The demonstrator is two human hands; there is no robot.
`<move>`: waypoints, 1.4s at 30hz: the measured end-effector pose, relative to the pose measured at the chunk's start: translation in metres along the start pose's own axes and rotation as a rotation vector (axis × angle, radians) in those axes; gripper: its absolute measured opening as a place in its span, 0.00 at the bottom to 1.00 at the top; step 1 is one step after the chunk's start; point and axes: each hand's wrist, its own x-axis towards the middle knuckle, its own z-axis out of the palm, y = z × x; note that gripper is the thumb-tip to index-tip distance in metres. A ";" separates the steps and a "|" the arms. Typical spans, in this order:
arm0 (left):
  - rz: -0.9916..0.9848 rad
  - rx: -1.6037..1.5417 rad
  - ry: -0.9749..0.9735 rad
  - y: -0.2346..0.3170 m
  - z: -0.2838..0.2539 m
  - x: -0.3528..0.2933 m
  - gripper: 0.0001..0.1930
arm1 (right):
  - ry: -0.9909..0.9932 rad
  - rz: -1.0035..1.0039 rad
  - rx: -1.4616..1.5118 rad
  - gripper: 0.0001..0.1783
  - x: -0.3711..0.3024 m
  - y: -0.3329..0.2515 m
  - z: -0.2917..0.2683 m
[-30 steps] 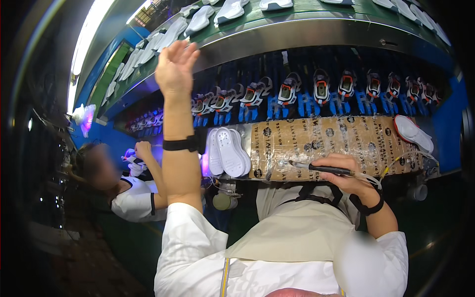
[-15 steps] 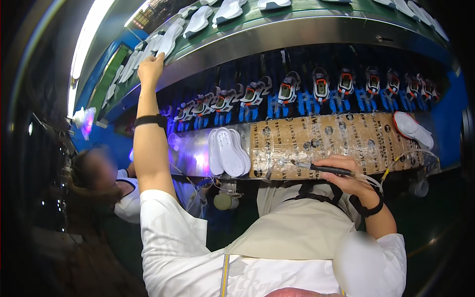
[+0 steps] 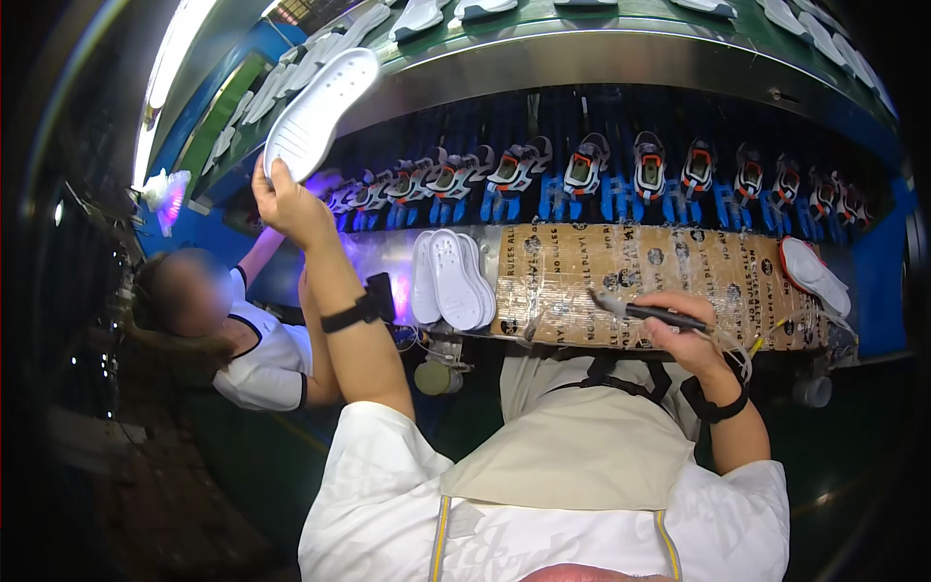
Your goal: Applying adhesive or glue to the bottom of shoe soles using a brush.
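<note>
My left hand point(image 3: 296, 206), raised at the upper left, is closed on one end of a white shoe sole point(image 3: 320, 114). That sole is tilted up, its small holes and grooves showing, in front of the upper conveyor's edge. In my right hand point(image 3: 690, 330) is a brush point(image 3: 664, 315) with a black handle and a thin tube trailing from it. Its bristle end points left over the cardboard-covered bench point(image 3: 582, 257). A small pile of white soles point(image 3: 456, 281) lies to the left of the cardboard. At the bench's right end sits a red-edged white sole point(image 3: 817, 276).
Along the back, several shoe uppers point(image 3: 649, 167) sit on blue holders. Above them runs a green conveyor point(image 3: 645, 21) with more soles, bordered by a metal edge point(image 3: 582, 53). A co-worker point(image 3: 262, 339) is close on the left. A round container point(image 3: 436, 377) hangs below the bench.
My left hand has lifted a sole off the upper conveyor and brought it nearer. The brush in my right hand has risen slightly. The shoe uppers have shifted right.
</note>
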 end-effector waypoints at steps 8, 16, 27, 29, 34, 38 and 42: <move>-0.971 -0.219 -0.436 0.010 -0.013 -0.199 0.11 | 0.272 0.170 0.304 0.14 0.004 0.031 -0.004; -1.729 -1.023 -0.566 0.056 -0.022 -0.335 0.40 | 0.156 0.230 0.344 0.12 0.017 0.014 0.011; -1.572 -0.761 -0.553 0.060 0.022 -0.335 0.38 | 0.217 0.053 0.174 0.11 0.057 0.004 0.059; -1.455 -0.669 -0.555 0.049 0.022 -0.337 0.32 | 0.214 -0.016 0.100 0.11 0.053 0.005 0.059; -1.476 -0.595 -0.547 0.032 0.020 -0.327 0.38 | -0.260 -0.003 -0.258 0.13 0.047 -0.034 0.019; -1.488 -0.745 -0.668 0.022 0.011 -0.328 0.39 | -0.349 0.036 -0.265 0.14 0.051 -0.037 0.009; -1.487 -0.994 -0.593 0.038 0.023 -0.344 0.35 | 0.024 -0.033 -0.063 0.13 0.067 -0.023 0.023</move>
